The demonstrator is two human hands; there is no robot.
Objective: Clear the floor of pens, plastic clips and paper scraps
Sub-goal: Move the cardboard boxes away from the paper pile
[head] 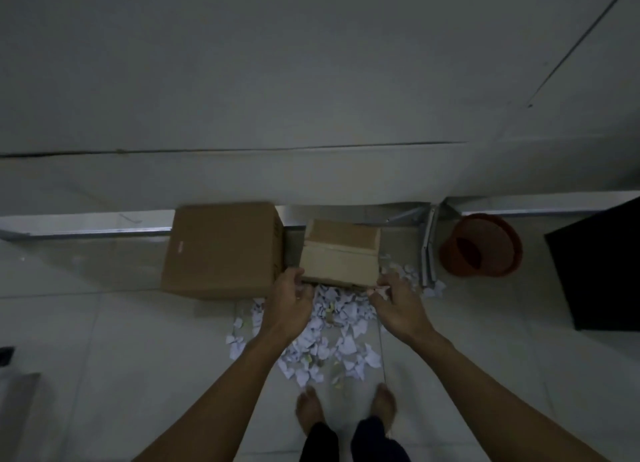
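A heap of white paper scraps [332, 326] covers the pale floor tiles in front of my bare feet, with a few small yellowish bits among them. At the heap's far edge stands a small cardboard box [341, 253]. My left hand [289, 300] grips its near left corner, thumb on top and fingers curled under the edge. My right hand [394, 300] grips the near right corner the same way, with a pale scrap at its fingertips. More scraps [405, 271] lie to the right of the box. The light is dim and I can make out no pens.
A larger closed cardboard box [221, 250] stands touching the small one on its left. An orange waste bin [481, 250] sits to the right, beyond a metal table leg [428, 253]. A black block [599, 267] stands at far right. The white tabletop [311, 80] overhangs the boxes.
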